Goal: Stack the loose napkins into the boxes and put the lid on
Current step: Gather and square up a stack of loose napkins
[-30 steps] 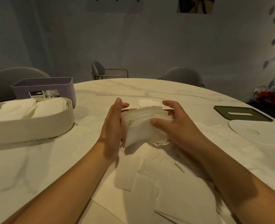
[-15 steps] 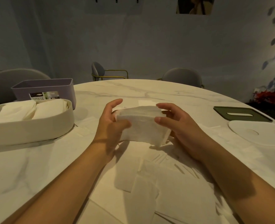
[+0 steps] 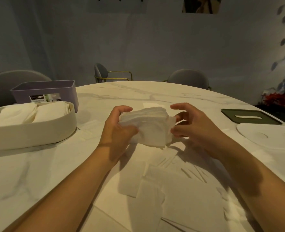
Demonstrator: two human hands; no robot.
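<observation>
A thick stack of white napkins (image 3: pixel 148 128) is held just above the marble table (image 3: pixel 138 92). My left hand (image 3: pixel 116 131) grips its left end, thumb in front and fingers over the top. My right hand (image 3: pixel 198 129) pinches the right edge between thumb and lower fingers, with the index finger lifted clear. Several loose napkins (image 3: pixel 155 181) lie flat on the table below and towards me. A cream oval box (image 3: pixel 38 134) at the left holds two napkin piles. Behind it stands a purple box (image 3: pixel 44 91); its inside is hidden.
A dark green lid with a slot (image 3: pixel 248 117) and a white oval lid (image 3: pixel 268 136) lie at the right of the table. Grey chairs (image 3: pixel 188 79) stand beyond the far edge. A plant (image 3: pixel 275 99) is at the far right.
The napkin stack was squared upright between both palms, then turned flatter and raised slightly. My left hand now wraps its left end, and my right index finger has lifted off.
</observation>
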